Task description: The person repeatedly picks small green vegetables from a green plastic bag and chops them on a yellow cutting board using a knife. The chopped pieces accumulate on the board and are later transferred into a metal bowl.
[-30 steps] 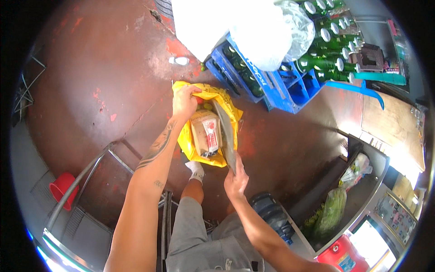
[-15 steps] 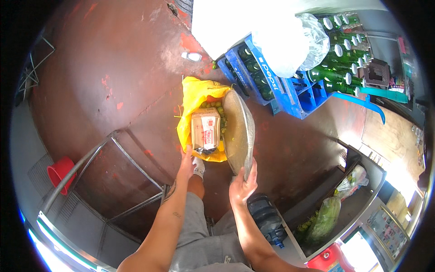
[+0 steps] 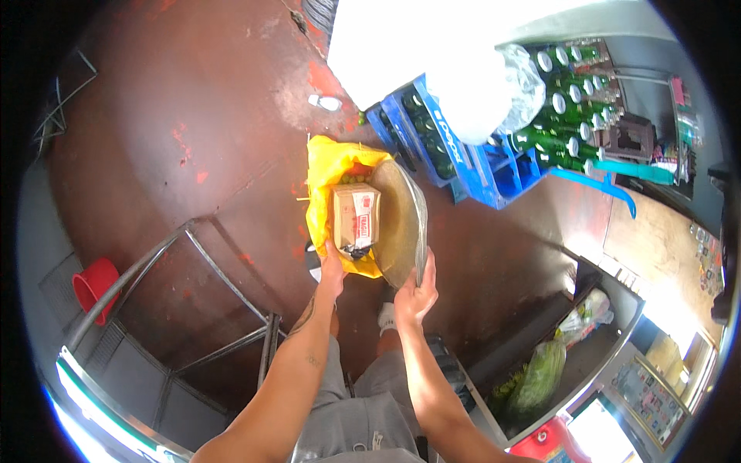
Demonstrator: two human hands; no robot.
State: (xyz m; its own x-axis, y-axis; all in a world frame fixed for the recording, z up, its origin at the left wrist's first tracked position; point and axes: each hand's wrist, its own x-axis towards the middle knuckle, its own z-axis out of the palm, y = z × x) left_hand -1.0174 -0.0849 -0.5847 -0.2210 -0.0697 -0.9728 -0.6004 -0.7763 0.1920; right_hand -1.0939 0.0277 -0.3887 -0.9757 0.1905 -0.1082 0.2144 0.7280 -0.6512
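My left hand (image 3: 332, 272) is closed on the near edge of a yellow sack (image 3: 319, 181), with the fingers partly hidden behind it. Inside the sack a brown cardboard box (image 3: 356, 216) with a white and red label sits near small round green fruits (image 3: 356, 177). Something dark lies at the box's near end. Against the sack's right side leans a wide, shallow metal basin (image 3: 401, 231), tilted on edge. My right hand (image 3: 417, 295) grips the basin's near rim, thumb on the rim.
Blue crates (image 3: 471, 154) holding green bottles (image 3: 571, 108) stand at the far right. A metal frame (image 3: 224, 270) and red bucket (image 3: 96, 289) are on the left. At the near right, a shelf holds bagged green vegetables (image 3: 540, 374). A pale slipper-like object (image 3: 325, 102) lies on the floor.
My right foot has come forward into view and my left foot is now mostly hidden by my arm. Both hands keep their hold; fewer green fruits show around the box.
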